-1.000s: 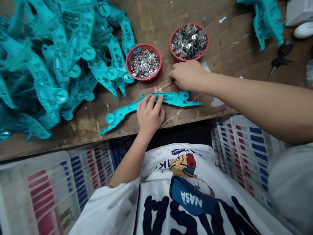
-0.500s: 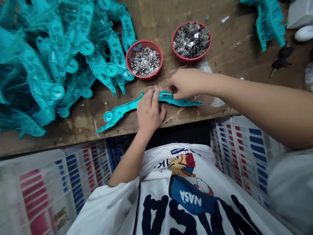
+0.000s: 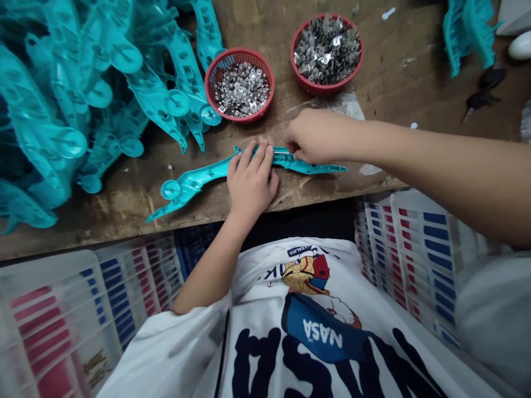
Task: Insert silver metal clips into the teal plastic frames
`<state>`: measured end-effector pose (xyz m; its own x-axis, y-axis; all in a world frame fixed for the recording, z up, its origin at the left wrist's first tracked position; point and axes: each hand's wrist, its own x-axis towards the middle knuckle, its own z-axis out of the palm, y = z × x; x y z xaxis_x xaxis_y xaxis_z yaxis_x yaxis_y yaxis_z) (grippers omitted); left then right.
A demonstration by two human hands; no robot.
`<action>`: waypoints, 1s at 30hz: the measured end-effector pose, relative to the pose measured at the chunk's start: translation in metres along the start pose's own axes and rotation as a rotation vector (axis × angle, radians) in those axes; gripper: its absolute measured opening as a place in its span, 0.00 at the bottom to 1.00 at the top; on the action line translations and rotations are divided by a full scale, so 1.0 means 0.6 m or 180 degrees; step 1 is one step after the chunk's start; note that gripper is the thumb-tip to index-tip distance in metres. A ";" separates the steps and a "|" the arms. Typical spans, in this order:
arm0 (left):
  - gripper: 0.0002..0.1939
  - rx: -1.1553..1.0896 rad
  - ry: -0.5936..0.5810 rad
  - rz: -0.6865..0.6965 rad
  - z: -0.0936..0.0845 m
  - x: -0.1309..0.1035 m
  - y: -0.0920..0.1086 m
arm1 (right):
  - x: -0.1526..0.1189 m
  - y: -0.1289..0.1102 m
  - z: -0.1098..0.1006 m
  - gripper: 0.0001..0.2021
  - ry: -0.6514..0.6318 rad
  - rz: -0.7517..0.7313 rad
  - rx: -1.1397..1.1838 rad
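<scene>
A long, curved teal plastic part [image 3: 207,172] lies across the wooden table near its front edge. Over its middle rests my left hand [image 3: 252,185], fingers together and bent over the far edge, holding the part against the table. Just to the right, my right hand [image 3: 313,135] is closed in a pinch at the part's recessed section, fingertips down against it. Whatever those fingertips grip is hidden behind the hand. A thin shiny strip shows in the recess between my two hands.
A red basket of small shiny metal pieces [image 3: 239,52] and a red bowl of metal clips [image 3: 326,88] stand beyond my hands. Teal parts [image 3: 62,105] are heaped at left, others [image 3: 468,33] at far right, near keys [image 3: 481,97]. Plastic crates [image 3: 136,276] flank my lap.
The camera view has shifted slightly. My left hand has brought its fingers closer together on the teal part; my right hand stays pinched at the same recess.
</scene>
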<state>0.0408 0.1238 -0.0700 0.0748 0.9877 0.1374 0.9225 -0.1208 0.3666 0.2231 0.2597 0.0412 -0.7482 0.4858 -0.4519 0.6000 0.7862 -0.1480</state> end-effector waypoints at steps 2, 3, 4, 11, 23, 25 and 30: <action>0.33 -0.0010 -0.0005 -0.0012 0.001 -0.001 0.001 | -0.005 -0.011 0.001 0.18 0.0022 0.0021 -0.0058; 0.33 -0.0019 -0.0016 -0.0019 0.001 -0.001 0.001 | -0.006 -0.016 0.002 0.19 0.0039 0.0033 -0.0074; 0.33 -0.0031 -0.0028 -0.0022 0.001 -0.001 0.001 | -0.007 -0.019 0.004 0.19 0.0061 0.0040 -0.0080; 0.37 -0.0094 0.0157 -0.0039 0.001 -0.003 0.001 | -0.009 0.019 -0.010 0.10 0.0250 0.0331 0.0158; 0.28 0.0164 0.0178 0.0001 0.005 -0.005 0.004 | -0.014 0.021 -0.023 0.12 0.0925 -0.0111 0.1305; 0.28 0.0163 0.0157 -0.0025 0.004 -0.005 0.005 | -0.010 0.015 -0.017 0.13 0.0917 -0.0197 0.1355; 0.29 0.0114 0.0122 -0.0074 0.000 -0.004 0.007 | -0.006 0.010 -0.007 0.13 0.0743 -0.0323 0.1348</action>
<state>0.0445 0.1208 -0.0690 0.0393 0.9856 0.1646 0.9368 -0.0936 0.3370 0.2283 0.2642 0.0458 -0.8233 0.5255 -0.2148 0.5470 0.6333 -0.5474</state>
